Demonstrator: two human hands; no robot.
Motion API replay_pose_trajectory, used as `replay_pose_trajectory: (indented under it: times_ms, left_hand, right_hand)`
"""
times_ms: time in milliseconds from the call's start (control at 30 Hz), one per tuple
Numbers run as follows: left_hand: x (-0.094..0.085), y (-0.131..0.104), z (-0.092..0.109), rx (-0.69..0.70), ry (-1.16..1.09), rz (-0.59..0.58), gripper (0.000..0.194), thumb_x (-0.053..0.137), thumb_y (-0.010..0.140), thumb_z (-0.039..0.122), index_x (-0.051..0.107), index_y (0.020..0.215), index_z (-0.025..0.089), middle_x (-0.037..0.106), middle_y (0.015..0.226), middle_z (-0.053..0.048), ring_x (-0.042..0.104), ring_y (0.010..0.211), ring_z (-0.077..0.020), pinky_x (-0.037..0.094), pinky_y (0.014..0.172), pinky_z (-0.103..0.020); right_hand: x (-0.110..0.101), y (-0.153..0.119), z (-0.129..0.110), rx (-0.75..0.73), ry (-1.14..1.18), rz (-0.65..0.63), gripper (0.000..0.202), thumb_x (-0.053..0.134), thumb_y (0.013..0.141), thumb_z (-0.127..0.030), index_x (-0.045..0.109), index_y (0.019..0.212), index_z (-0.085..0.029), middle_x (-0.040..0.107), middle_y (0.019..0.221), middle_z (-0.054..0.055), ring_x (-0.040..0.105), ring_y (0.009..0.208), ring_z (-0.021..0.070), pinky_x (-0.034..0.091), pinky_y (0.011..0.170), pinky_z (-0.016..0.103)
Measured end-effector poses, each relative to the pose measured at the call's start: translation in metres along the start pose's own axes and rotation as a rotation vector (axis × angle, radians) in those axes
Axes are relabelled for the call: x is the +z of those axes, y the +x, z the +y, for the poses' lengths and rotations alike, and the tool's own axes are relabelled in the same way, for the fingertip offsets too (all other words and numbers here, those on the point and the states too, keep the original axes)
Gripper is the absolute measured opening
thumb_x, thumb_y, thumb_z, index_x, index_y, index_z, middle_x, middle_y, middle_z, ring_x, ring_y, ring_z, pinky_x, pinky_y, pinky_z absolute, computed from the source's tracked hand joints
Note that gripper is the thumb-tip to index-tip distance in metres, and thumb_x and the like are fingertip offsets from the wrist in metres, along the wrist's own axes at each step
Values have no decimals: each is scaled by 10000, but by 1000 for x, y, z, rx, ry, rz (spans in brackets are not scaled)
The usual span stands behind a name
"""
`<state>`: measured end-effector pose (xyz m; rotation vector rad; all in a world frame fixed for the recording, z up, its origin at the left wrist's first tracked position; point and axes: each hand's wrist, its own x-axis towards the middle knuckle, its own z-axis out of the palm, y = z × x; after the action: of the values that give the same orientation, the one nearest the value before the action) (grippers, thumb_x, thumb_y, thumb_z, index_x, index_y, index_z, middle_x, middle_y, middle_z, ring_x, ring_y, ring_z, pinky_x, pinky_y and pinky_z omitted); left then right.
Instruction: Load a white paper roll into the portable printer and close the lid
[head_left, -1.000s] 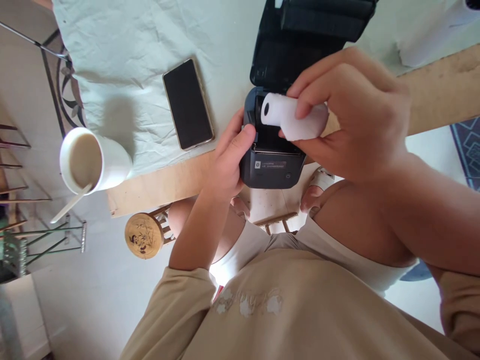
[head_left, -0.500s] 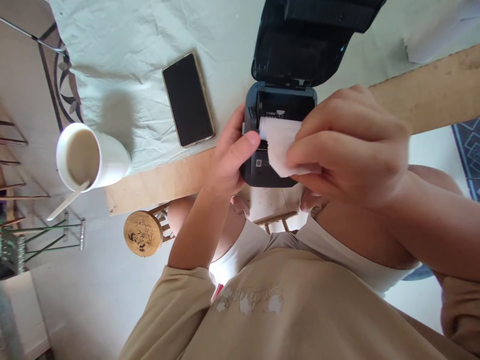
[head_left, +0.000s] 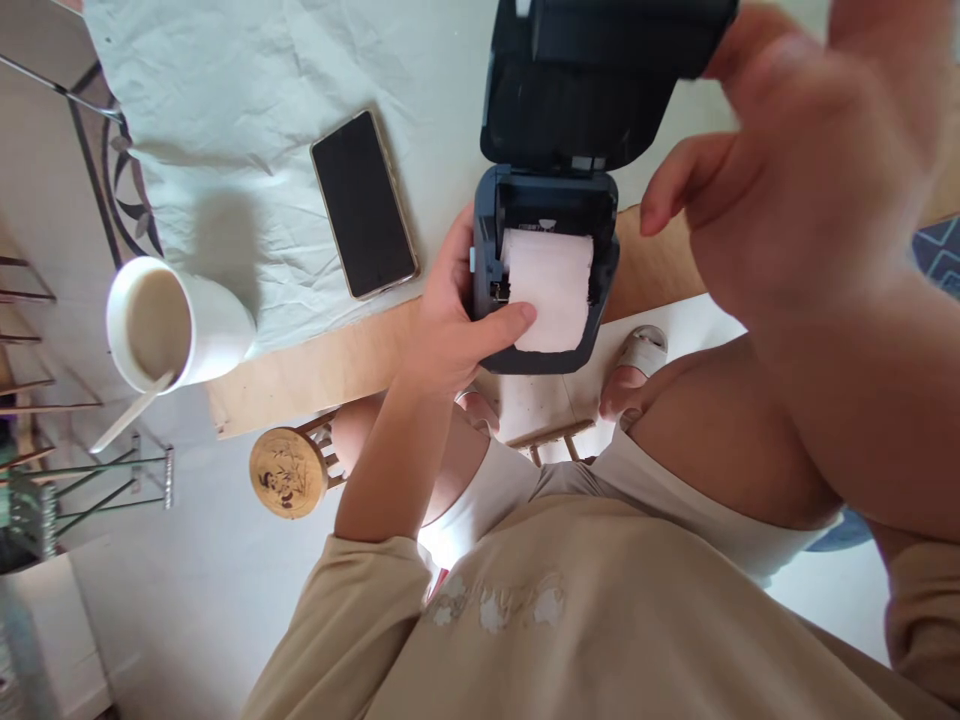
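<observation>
My left hand (head_left: 442, 320) grips a small dark portable printer (head_left: 487, 215) by its left side. Its thumb presses on the white paper (head_left: 553, 290), whose loose end lies over the printer's front. The printer's black lid (head_left: 577, 110) stands raised on its hinge, cut off by the top edge of the view. At the lid's right edge is my right hand (head_left: 795, 170), blurred, with thumb and fingers apart and nothing between them. Some of its fingertips reach behind the lid corner; whether they touch it I cannot tell.
A phone (head_left: 365, 205) lies on the pale cloth (head_left: 262, 60) left of the printer. Further left, a white cup (head_left: 217, 325) of brown drink with a spoon (head_left: 135, 410) stands near the wooden table edge (head_left: 322, 375). Below are a small wooden stool (head_left: 289, 472) and my legs.
My right hand has let go of the paper and moved up and right to the lid's edge. The paper now lies flat across the printer, with my left thumb on it.
</observation>
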<state>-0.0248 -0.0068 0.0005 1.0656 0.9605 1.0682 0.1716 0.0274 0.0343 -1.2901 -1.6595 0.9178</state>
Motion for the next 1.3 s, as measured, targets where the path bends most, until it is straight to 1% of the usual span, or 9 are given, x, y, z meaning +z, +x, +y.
replay_pose_trajectory:
  times_ms: [100, 167, 267, 400, 533, 833, 1000, 1100, 1300]
  left_hand:
    - [-3, 0, -1, 18, 5, 1, 576, 716, 665, 251, 540, 1214, 265, 607, 1140, -20, 585, 1136, -227, 485, 942, -311]
    - [-4, 0, -2, 18, 24, 3, 575, 719, 666, 264, 541, 1213, 272, 598, 1166, -16, 573, 1155, -227, 480, 957, -310]
    - [-3, 0, -4, 17, 18, -5, 532, 728, 654, 290, 566, 1160, 256, 592, 1177, -26, 566, 1161, -231, 480, 960, -310]
    - [8, 0, -6, 65, -89, 43, 516, 714, 651, 351, 556, 1132, 252, 595, 1140, -43, 596, 1083, -234, 506, 878, -313]
    - [19, 0, -6, 14, -89, 217, 428, 646, 703, 417, 576, 1094, 259, 618, 958, -31, 622, 943, -211, 502, 751, -282]
    - [8, -1, -5, -49, -127, 71, 386, 662, 732, 318, 573, 1106, 286, 625, 876, 7, 589, 688, -113, 447, 580, -224]
    - [20, 2, -1, 7, -260, 208, 290, 519, 840, 437, 581, 1022, 221, 659, 928, -18, 625, 989, -188, 512, 812, -287]
    - [18, 5, 1, -24, -300, 92, 352, 340, 928, 433, 591, 1025, 206, 665, 1061, -29, 539, 1198, -192, 454, 999, -321]
    - [6, 5, 1, 3, -257, 77, 256, 398, 928, 324, 638, 949, 237, 659, 860, -4, 579, 1073, -176, 431, 1021, -311]
  right_hand:
    - [5, 1, 4, -34, 323, 142, 313, 391, 811, -237, 525, 1090, -192, 472, 1214, 21, 599, 990, 115, 429, 506, 191]
    - [9, 0, 9, -189, 253, 153, 303, 457, 766, -206, 567, 1044, -159, 549, 1099, 37, 593, 940, 106, 473, 619, 213]
    - [13, -6, 16, -216, 32, -52, 408, 549, 777, -299, 522, 1169, -187, 550, 1157, 27, 548, 1040, 116, 502, 832, 247]
    - [17, -10, 19, -218, -46, -324, 600, 600, 771, -462, 384, 1274, -214, 475, 1271, 55, 535, 1023, 114, 493, 747, 218]
    - [17, -7, 16, -249, -68, -379, 627, 588, 780, -474, 331, 1282, -201, 463, 1269, 59, 523, 1022, 109, 476, 788, 241]
    - [15, -4, 13, -280, -188, -382, 631, 566, 778, -506, 341, 1255, -160, 468, 1249, 85, 497, 1099, 151, 437, 992, 333]
    - [15, -7, 18, -325, -288, -312, 670, 556, 775, -554, 360, 1293, -176, 479, 1250, 87, 498, 1151, 171, 467, 968, 343]
    - [12, -9, 18, -497, -420, -151, 600, 601, 762, -511, 451, 1237, -175, 473, 1268, 102, 492, 1183, 181, 472, 976, 334]
    - [6, -8, 17, -633, -372, -245, 592, 611, 766, -450, 424, 1254, -172, 461, 1293, 118, 453, 1249, 194, 446, 1045, 356]
